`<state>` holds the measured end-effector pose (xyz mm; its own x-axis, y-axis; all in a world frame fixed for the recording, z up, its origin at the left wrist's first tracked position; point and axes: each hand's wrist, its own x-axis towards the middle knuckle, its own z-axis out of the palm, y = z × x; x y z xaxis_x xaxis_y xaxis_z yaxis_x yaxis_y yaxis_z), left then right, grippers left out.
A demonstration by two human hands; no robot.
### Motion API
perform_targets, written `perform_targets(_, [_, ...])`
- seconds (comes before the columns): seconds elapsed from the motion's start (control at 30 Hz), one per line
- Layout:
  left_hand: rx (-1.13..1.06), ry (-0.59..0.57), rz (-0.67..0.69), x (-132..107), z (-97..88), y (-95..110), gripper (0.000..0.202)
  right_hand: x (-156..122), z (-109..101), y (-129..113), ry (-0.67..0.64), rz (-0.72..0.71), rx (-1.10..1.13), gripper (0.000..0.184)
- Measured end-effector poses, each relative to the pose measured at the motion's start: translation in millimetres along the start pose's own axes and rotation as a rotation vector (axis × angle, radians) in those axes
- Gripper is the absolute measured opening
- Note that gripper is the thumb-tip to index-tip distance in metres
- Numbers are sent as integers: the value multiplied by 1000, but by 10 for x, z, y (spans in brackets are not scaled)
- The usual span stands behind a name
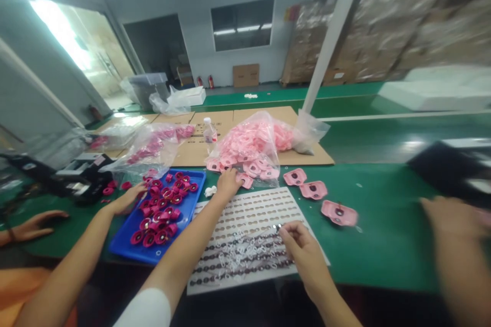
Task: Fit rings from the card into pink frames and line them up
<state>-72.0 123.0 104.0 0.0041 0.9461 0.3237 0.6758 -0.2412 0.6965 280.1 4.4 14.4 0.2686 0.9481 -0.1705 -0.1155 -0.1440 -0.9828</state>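
Observation:
My left hand (229, 184) reaches to the front of a heap of pink plastic shells (249, 138) spilling from a clear bag. Its fingers are closed at the edge of one pink plastic shell (244, 180), partly hidden by the hand. Over a white sheet (268, 204) with rows of cut-outs, my right hand (303, 248) pinches a small dark, shiny piece (276, 226) between thumb and forefinger. Dark pieces still line the sheet's nearer rows, with loose white rings scattered over them. Three pink shells with dark centres, one being this shell (339, 213), lie in a line right of the sheet.
Left of the sheet, a blue tray (126, 242) holds magenta parts, with a co-worker's hand (130, 199) at its edge. Another person's hand (42, 225) rests farther left. A blurred hand (452, 219) is at right. A bottle (209, 135) stands on cardboard behind.

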Motion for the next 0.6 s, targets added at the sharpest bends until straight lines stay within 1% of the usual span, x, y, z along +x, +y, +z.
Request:
perform_targets(0.03, [-11,-42,-8,35,276,142,24,4,-7,-11,7,-7,-13,14])
perform_targets(0.1, [-42,-132,-14,106,922,445,28,12,-10,-51,15,-20,-33,13])
perform_targets(0.13, [-57,-177,-16,138,1238,575,28,16,-6,-82,17,-35,-45,13])
perform_targets(0.17, [-71,-212,-24,162,1516,675,28,20,1,-121,16,-58,-59,13])
perform_targets(0.2, [-83,-238,-35,171,1737,742,27,24,13,-167,7,-85,-77,13])
perform_targets(0.23, [-100,-253,-45,162,1893,777,25,28,28,-218,-5,-115,-99,12])
perform_targets(0.27, [-121,-257,-60,128,1982,786,22,34,48,-273,-17,-145,-125,11])
perform_targets(0.3, [-147,-259,-74,70,2013,780,20,42,74,-329,-27,-173,-154,10])
perform_targets(0.33, [-177,-258,-85,-12,1999,770,18,51,105,-383,-36,-200,-184,10])
perform_targets(0.43, [-285,-256,-98,-343,1828,788,17,89,239,-521,-66,-314,-284,11])
perform_targets(0.53, [-405,-253,-103,-651,1662,902,19,110,416,-612,-83,-461,-400,15])
perform_targets(0.6, [-480,-238,-114,-782,1588,976,19,100,527,-647,-81,-535,-470,18])
